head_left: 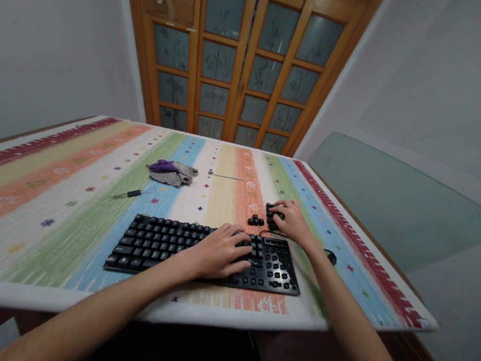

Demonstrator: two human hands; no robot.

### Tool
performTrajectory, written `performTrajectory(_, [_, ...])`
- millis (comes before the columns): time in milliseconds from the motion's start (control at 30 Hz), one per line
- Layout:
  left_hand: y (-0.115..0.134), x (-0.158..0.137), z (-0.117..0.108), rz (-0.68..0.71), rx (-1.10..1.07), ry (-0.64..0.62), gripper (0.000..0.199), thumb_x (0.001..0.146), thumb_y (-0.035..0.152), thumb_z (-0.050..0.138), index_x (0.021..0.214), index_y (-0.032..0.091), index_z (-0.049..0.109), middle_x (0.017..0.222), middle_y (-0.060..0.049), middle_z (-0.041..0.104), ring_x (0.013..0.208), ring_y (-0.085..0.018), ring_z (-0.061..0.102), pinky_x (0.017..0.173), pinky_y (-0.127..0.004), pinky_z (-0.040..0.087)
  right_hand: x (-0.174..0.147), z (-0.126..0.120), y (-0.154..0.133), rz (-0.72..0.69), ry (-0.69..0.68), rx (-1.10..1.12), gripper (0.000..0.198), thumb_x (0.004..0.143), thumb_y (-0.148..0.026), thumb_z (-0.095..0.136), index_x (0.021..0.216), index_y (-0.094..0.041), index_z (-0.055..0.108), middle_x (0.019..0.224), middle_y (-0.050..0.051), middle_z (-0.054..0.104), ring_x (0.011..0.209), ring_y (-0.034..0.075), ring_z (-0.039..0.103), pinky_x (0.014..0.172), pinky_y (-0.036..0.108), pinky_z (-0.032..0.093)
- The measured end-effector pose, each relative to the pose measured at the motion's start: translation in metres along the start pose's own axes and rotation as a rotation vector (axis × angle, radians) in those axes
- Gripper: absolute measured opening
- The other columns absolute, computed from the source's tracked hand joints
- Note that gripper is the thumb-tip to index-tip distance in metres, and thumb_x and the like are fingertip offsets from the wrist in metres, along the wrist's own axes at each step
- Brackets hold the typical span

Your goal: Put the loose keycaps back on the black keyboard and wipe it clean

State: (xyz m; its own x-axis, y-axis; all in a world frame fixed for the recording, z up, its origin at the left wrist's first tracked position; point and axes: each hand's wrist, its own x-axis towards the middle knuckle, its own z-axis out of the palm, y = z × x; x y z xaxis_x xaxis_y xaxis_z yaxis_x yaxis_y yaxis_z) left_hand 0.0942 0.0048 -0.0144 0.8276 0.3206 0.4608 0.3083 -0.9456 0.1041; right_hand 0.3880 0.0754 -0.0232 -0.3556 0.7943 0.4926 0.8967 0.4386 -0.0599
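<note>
A black computer keyboard (pixel 180 249) lies flat near the front edge of the table. The keycaps are off much of its right end, where bare switches (pixel 276 266) show. My left hand (pixel 224 251) rests across the keys right of the middle, palm down, with its fingers stretched and apart. Beyond the keyboard's right corner, my right hand (pixel 290 220) reaches into a group of loose black keycaps (pixel 269 214). Its fingers are bent down onto a keycap, partly hiding the group. A smaller cluster of keycaps (pixel 255 220) lies just left of that hand.
A grey and purple cloth (pixel 174 172) lies farther back. Near it are a thin metal rod (pixel 227 177) and a black-handled wire tool (pixel 133 193). A black coiled cable (pixel 331 257) sits beside my right forearm. A striped tablecloth (pixel 66 224) covers the table.
</note>
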Motion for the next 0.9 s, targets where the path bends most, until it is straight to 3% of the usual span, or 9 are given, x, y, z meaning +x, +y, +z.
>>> performTrajectory(233, [-0.003, 0.0, -0.001, -0.009, 0.035, -0.01, 0.029, 0.101, 0.038, 0.055, 0.116, 0.016, 0.068, 0.125, -0.012, 0.066, 0.122, -0.031, 0.053, 0.104, -0.047, 0.045, -0.003, -0.005, -0.017, -0.105, -0.123, 0.197, 0.013, 0.085, -0.018, 0.064, 0.092, -0.018, 0.075, 0.097, 0.007, 0.076, 0.092, 0.023, 0.063, 0.091, 0.04, 0.047])
performTrajectory(367, [-0.003, 0.0, -0.001, -0.006, 0.026, -0.014, 0.028, 0.1, 0.036, 0.057, 0.115, 0.016, 0.068, 0.124, -0.011, 0.066, 0.121, -0.03, 0.053, 0.103, -0.046, 0.046, -0.005, 0.0, -0.021, -0.072, -0.139, 0.239, 0.01, 0.083, -0.015, 0.065, 0.086, -0.019, 0.074, 0.099, 0.007, 0.076, 0.093, 0.024, 0.06, 0.089, 0.04, 0.048])
performTrajectory(567, [-0.003, -0.001, 0.0, -0.007, 0.025, -0.018, 0.026, 0.1, 0.034, 0.057, 0.115, 0.015, 0.068, 0.123, -0.011, 0.066, 0.119, -0.029, 0.054, 0.101, -0.045, 0.047, -0.005, 0.002, -0.023, -0.027, -0.146, 0.249, 0.008, 0.082, -0.013, 0.068, 0.084, -0.02, 0.073, 0.083, 0.005, 0.074, 0.091, 0.025, 0.059, 0.081, 0.037, 0.05])
performTrajectory(733, [-0.003, 0.0, -0.001, 0.008, 0.006, -0.006, 0.025, 0.1, 0.031, 0.056, 0.116, 0.015, 0.068, 0.122, -0.012, 0.066, 0.117, -0.029, 0.055, 0.101, -0.045, 0.047, -0.015, -0.019, -0.034, -0.009, -0.062, 0.311, 0.004, 0.088, -0.02, 0.068, 0.088, -0.021, 0.072, 0.089, 0.006, 0.074, 0.091, 0.025, 0.06, 0.083, 0.039, 0.049])
performTrajectory(900, [0.002, 0.001, -0.002, 0.044, -0.032, 0.014, 0.025, 0.101, 0.029, 0.052, 0.116, 0.016, 0.068, 0.119, -0.011, 0.067, 0.114, -0.027, 0.057, 0.1, -0.043, 0.048, -0.048, -0.048, -0.062, -0.063, -0.017, 0.474, 0.006, 0.091, -0.023, 0.067, 0.096, -0.023, 0.071, 0.094, 0.005, 0.075, 0.093, 0.024, 0.062, 0.086, 0.04, 0.05])
